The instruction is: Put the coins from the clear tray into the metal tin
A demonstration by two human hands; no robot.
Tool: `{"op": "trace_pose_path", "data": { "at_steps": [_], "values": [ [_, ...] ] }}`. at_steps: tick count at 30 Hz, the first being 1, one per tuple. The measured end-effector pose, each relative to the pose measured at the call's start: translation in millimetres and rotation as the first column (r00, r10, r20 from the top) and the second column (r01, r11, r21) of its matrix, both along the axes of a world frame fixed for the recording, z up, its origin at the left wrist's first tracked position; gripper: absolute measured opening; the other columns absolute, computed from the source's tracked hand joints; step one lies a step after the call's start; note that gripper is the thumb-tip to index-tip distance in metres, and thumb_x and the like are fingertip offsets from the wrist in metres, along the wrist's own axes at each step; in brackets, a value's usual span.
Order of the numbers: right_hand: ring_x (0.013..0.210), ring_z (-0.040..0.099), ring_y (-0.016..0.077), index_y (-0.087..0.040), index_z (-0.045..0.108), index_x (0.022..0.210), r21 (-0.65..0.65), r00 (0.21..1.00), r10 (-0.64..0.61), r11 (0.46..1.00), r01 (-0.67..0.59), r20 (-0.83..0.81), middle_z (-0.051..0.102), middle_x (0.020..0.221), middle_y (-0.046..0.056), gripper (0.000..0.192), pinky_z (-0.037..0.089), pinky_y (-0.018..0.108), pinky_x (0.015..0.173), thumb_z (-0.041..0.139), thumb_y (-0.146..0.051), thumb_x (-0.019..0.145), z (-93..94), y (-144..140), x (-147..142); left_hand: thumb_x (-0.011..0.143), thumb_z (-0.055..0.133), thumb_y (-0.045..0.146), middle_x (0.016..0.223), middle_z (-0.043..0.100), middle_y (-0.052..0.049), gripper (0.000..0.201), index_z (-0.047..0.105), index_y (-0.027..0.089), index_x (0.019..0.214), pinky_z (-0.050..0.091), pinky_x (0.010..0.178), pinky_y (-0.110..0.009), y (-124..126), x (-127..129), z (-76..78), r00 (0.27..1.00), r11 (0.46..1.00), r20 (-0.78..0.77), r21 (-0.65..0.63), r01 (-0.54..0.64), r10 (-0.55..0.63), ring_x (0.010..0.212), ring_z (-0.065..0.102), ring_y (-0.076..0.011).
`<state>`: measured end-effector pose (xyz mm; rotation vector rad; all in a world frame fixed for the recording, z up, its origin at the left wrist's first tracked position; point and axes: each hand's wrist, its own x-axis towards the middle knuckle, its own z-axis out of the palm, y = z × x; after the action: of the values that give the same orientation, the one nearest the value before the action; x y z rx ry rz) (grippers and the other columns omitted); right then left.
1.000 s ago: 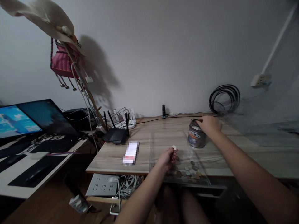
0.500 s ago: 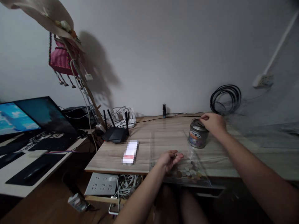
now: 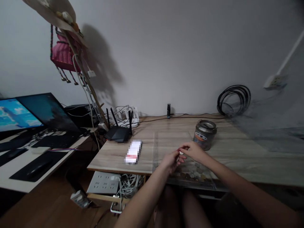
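Over a clear plastic sheet or tray (image 3: 163,136), my two hands meet. My right hand (image 3: 193,150) is pinched shut at a silvery coin (image 3: 181,153), right against the fingertips of my left hand (image 3: 172,161). The left fingers are curled inward, seemingly around coins, mostly hidden by the hand. Below them, several loose coins (image 3: 193,175), silver and brassy, lie on the plastic near the table's front edge. Behind my right hand stands a round metal tin (image 3: 205,134) with a slotted lid and a printed label.
A lit phone (image 3: 133,152) lies left of the plastic, near a black router (image 3: 118,133). A small dark bottle (image 3: 168,110) and a coiled black cable (image 3: 234,99) are by the wall. Laptops (image 3: 49,112) stand on the left desk. Translucent plastic film hangs at the right.
My right hand has left the tin's lid and come down and left to my left hand, where a coin shows between the fingers. My left hand has stayed almost in place.
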<state>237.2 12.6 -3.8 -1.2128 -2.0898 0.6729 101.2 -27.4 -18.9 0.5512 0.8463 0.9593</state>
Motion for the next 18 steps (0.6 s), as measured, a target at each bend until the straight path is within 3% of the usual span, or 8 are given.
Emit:
{"op": "trace_pose_path", "data": {
  "at_steps": [2,4,6,8,11,15,16,18],
  "values": [
    [0.063,0.06,0.0187,-0.021,0.068,0.063,0.08,0.988,-0.152,0.985,0.152,-0.003,0.068,0.065,0.005,0.018,0.046,0.029,0.061,0.055,-0.031,0.069,16.0,12,17,0.085,0.039,0.01,0.066,0.063,-0.007,0.021,0.059,0.006,0.088,0.044,0.048,-0.014,0,-2,-1.0,0.999,0.998,0.043,-0.06,0.023,-0.02,0.05,0.056,-0.0072],
    [0.069,0.061,0.0207,-0.018,0.07,0.075,0.171,0.928,-0.371,0.913,0.371,-0.036,0.069,0.074,0.009,0.023,0.045,0.031,0.062,0.051,-0.032,0.072,40.1,33,44,0.08,0.038,0.001,0.073,0.063,-0.008,0.025,0.057,0.004,0.094,0.05,0.06,-0.017,0,-4,-3.6,0.997,0.993,0.072,-0.12,-0.002,0.011,0.06,0.061,-0.0094],
    [0.072,0.06,0.0221,-0.017,0.069,0.083,0.25,0.774,-0.633,0.749,0.613,-0.002,0.069,0.08,0.012,0.026,0.042,0.031,0.06,0.051,-0.033,0.074,61.6,55,70,0.075,0.037,-0.005,0.078,0.063,-0.009,0.031,0.055,0.003,0.099,0.051,0.066,-0.018,1,-4,-6.7,0.995,0.987,0.075,-0.151,-0.058,0.07,0.069,0.064,-0.0106],
    [0.075,0.06,0.0233,-0.016,0.07,0.082,0.3,0.658,-0.729,0.681,0.668,0.188,0.068,0.084,0.014,0.023,0.04,0.031,0.059,0.054,-0.03,0.073,73.9,71,85,0.075,0.04,-0.007,0.08,0.063,-0.01,0.029,0.055,0.004,0.098,0.05,0.067,-0.017,2,-4,-8.7,0.989,0.983,0.075,-0.145,-0.113,0.125,0.074,0.065,-0.0119],
    [0.077,0.06,0.0239,-0.018,0.071,0.081,0.294,0.582,-0.701,0.707,0.643,0.412,0.068,0.087,0.014,0.02,0.038,0.031,0.058,0.055,-0.026,0.073,78.0,79,87,0.082,0.044,0.002,0.077,0.063,-0.01,0.013,0.056,0.006,0.083,0.048,0.06,-0.013,2,-3,-8.0,0.985,0.982,0.06,-0.106,-0.157,0.164,0.069,0.063,-0.0097],
    [0.083,0.059,0.0272,-0.016,0.071,0.088,0.327,0.553,-0.713,0.695,0.64,0.432,0.067,0.091,0.018,0.027,0.037,0.033,0.06,0.051,-0.032,0.08,76.9,60,69,0.09,0.04,0.02,0.057,0.056,-0.002,0.026,0.055,0.01,0.072,0.026,0.036,-0.012,3,-3,-6.7,0.993,0.993,-0.065,-0.058,-0.103,0.099,0.04,0.045,-0.0024],
    [0.086,0.058,0.0279,-0.016,0.071,0.092,0.346,0.583,-0.707,0.706,0.618,0.4,0.066,0.095,0.019,0.031,0.038,0.034,0.061,0.047,-0.034,0.083,74.7,52,62,0.09,0.039,0.024,0.051,0.051,0.001,0.027,0.055,0.011,0.073,0.02,0.034,-0.013,4,-3,-7.3,0.992,0.995,-0.088,-0.042,-0.089,0.085,0.035,0.037,-0.0022],
    [0.086,0.058,0.0263,-0.015,0.07,0.092,0.328,0.725,-0.597,0.799,0.503,0.343,0.066,0.097,0.018,0.036,0.038,0.033,0.063,0.04,-0.035,0.086,64.1,33,43,0.089,0.039,0.029,0.043,0.041,0.006,0.025,0.054,0.013,0.077,0.012,0.034,-0.015,4,-4,-9.6,0.99,0.997,-0.117,-0.007,-0.079,0.077,0.031,0.025,-0.0032]
  ]
}}
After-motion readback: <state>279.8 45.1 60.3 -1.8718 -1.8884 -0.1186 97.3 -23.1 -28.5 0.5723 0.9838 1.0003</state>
